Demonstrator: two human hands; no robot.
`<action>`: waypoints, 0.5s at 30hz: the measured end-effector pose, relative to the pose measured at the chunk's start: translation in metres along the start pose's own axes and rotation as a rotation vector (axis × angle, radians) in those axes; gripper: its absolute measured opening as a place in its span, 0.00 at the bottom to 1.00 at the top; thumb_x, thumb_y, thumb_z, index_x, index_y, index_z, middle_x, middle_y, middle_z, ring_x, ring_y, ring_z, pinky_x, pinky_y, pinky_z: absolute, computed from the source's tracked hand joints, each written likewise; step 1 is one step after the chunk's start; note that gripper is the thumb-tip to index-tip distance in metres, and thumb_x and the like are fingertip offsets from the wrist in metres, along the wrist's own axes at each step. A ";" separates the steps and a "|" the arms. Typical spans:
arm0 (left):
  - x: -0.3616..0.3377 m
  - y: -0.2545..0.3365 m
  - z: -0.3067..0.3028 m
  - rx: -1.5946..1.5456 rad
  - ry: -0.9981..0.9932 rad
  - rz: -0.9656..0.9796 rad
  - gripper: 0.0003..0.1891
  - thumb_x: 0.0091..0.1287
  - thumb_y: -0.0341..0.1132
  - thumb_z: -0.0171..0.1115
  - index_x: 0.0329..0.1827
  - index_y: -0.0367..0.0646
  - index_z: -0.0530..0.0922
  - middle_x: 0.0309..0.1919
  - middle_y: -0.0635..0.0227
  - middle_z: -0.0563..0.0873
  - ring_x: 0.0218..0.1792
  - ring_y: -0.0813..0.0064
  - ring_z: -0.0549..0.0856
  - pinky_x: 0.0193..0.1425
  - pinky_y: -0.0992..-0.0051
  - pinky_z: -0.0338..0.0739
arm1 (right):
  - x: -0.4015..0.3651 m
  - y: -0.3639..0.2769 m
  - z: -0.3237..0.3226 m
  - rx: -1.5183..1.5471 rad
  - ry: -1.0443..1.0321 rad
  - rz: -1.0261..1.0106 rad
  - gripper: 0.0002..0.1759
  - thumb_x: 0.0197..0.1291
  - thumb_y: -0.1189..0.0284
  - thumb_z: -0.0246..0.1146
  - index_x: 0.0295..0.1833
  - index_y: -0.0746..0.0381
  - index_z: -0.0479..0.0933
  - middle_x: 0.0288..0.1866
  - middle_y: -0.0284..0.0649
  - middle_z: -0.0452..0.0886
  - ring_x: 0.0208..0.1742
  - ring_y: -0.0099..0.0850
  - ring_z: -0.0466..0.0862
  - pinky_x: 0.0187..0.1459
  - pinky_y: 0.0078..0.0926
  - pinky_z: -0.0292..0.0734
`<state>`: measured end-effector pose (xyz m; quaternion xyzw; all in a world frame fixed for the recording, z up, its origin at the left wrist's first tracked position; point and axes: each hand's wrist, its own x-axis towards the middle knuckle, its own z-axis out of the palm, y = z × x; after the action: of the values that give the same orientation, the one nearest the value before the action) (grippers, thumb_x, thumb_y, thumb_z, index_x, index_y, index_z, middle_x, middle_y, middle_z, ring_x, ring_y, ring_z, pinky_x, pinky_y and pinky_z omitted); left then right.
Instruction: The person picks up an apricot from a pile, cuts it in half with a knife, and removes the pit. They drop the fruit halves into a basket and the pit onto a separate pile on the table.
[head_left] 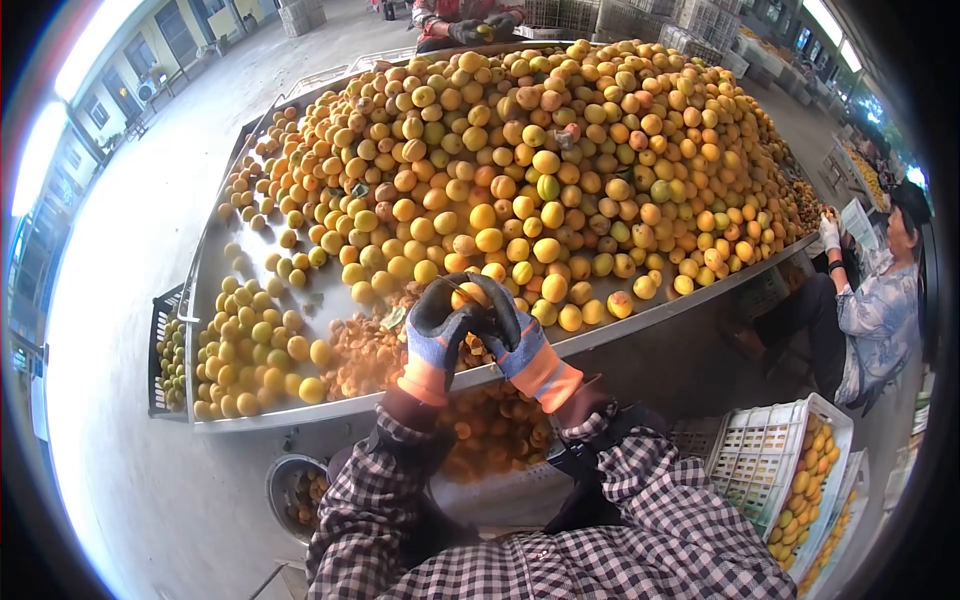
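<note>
Both my hands wear blue and orange gloves with black palms and meet at the near edge of a metal table (375,402). An orange-yellow fruit (468,296) sits between them. My left hand (436,325) is closed on its left side, and my right hand (508,325) wraps round its right side. Behind them rises a large heap of yellow and orange fruit (520,170). Flattened orange fruit pieces (365,350) lie just left of my left hand, and more fruit pieces (495,430) show below the table edge, near my forearms.
A black crate (160,345) of greenish fruit stands at the left end. A metal bucket (290,500) is at lower left. White crates (765,455) with fruit stand at lower right. One person (880,300) sits at right; another (465,15) is across the table.
</note>
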<state>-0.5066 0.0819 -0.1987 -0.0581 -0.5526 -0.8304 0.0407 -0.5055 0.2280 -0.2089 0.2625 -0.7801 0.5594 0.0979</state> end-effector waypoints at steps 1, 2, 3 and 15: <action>-0.001 -0.002 -0.001 -0.011 0.015 0.024 0.26 0.60 0.29 0.64 0.64 0.35 0.74 0.44 0.67 0.85 0.42 0.78 0.84 0.49 0.78 0.80 | -0.002 0.000 0.001 0.060 0.030 0.145 0.26 0.69 0.70 0.59 0.70 0.64 0.64 0.60 0.51 0.78 0.59 0.43 0.81 0.57 0.32 0.76; -0.002 0.000 -0.002 -0.010 0.017 0.022 0.26 0.60 0.29 0.64 0.64 0.35 0.74 0.44 0.67 0.85 0.42 0.78 0.84 0.49 0.78 0.80 | 0.002 -0.004 -0.003 0.131 0.042 0.270 0.25 0.70 0.70 0.58 0.69 0.63 0.65 0.57 0.47 0.79 0.55 0.37 0.81 0.54 0.28 0.76; -0.005 0.005 -0.001 -0.052 -0.032 -0.037 0.29 0.59 0.32 0.68 0.65 0.34 0.72 0.44 0.66 0.84 0.42 0.78 0.83 0.47 0.78 0.79 | 0.006 -0.010 -0.008 0.204 0.063 0.395 0.23 0.70 0.71 0.57 0.69 0.63 0.66 0.54 0.43 0.80 0.52 0.31 0.81 0.52 0.25 0.76; -0.003 0.032 -0.005 -0.056 -0.101 -0.201 0.19 0.62 0.27 0.59 0.58 0.38 0.75 0.46 0.63 0.82 0.46 0.75 0.82 0.51 0.73 0.81 | 0.012 -0.031 -0.069 0.514 -0.268 0.296 0.18 0.66 0.79 0.57 0.61 0.60 0.77 0.27 0.26 0.75 0.26 0.13 0.71 0.29 0.12 0.66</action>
<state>-0.4999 0.0653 -0.1715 -0.0452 -0.5334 -0.8416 -0.0723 -0.5088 0.2804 -0.1534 0.2337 -0.6492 0.7066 -0.1573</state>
